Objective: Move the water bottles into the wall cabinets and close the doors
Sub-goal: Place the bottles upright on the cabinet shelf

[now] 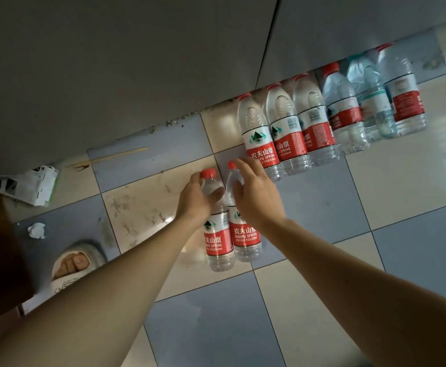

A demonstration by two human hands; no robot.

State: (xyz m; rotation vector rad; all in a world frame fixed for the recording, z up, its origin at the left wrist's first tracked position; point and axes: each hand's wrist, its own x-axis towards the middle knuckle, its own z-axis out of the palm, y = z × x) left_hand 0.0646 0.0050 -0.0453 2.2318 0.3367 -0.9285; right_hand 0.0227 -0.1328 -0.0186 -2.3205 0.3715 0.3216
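Two Nongfu Spring water bottles stand side by side on the tiled floor (309,300) near the frame's centre. The left hand (194,201) has its grip curled round the shoulder of the left bottle (217,234), just under its red cap. The right hand (256,193) rests over the neck of the right bottle (245,239), fingers loosely bent; whether that grip has closed I cannot tell. A row of more bottles (322,120) stands toward 1 o'clock against the grey cabinet fronts (110,75). Full, they should feel fairly heavy; the thin clear plastic will dent under squeeze and may be slick, so the stiff neck or labelled waist is the best hold. Red labels read "农夫山泉", "NONGFU SPRING" and "550ml".
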